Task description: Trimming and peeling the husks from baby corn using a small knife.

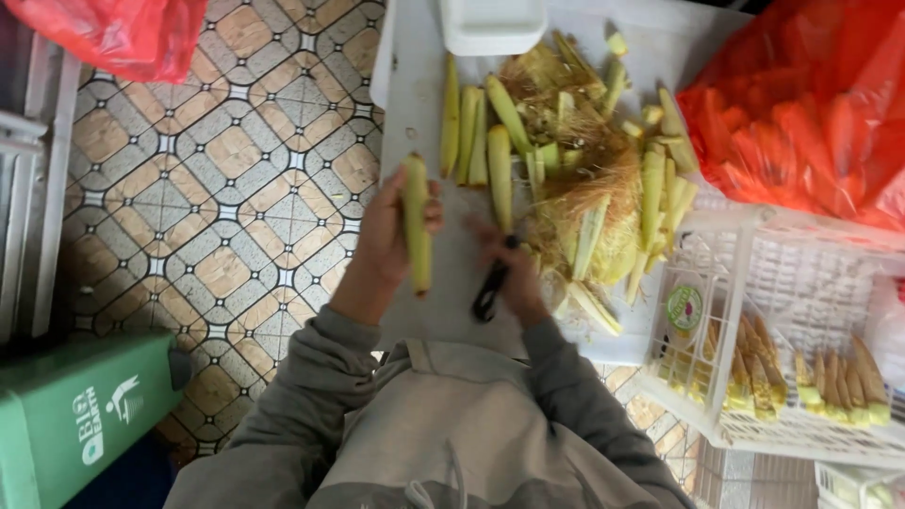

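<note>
A green bin [80, 415] is seen at eight o'clock on the patterned tile floor [226, 188], and a red plastic bag [123, 33] at eleven o'clock.

Near the centre, a baby corn ear in its husk [417, 224] is held upright by the left hand [386, 247]. The ear is long and slim, pale yellow-green, its leaves closed tightly around it, with its tip pointing to twelve o'clock. The fingers are wrapped around its middle, the thumb pressed on its near side. It is held over the white work table [429, 94].

Just to three o'clock of it, a black-handled knife [490, 287] is gripped by the right hand [514, 273], the fingers closed around the handle; the blade is blurred.

At twelve to one o'clock, more husked ears [476, 132] are laid side by side, beside a heap of stripped husks and silk [584, 179]. A white tray [492, 24] is set at the table's far edge.

At four o'clock, peeled baby corn [830, 382] is lined up in a white plastic basket [745, 264]. At two o'clock, a red bag of carrots [811, 104] is seen.
</note>
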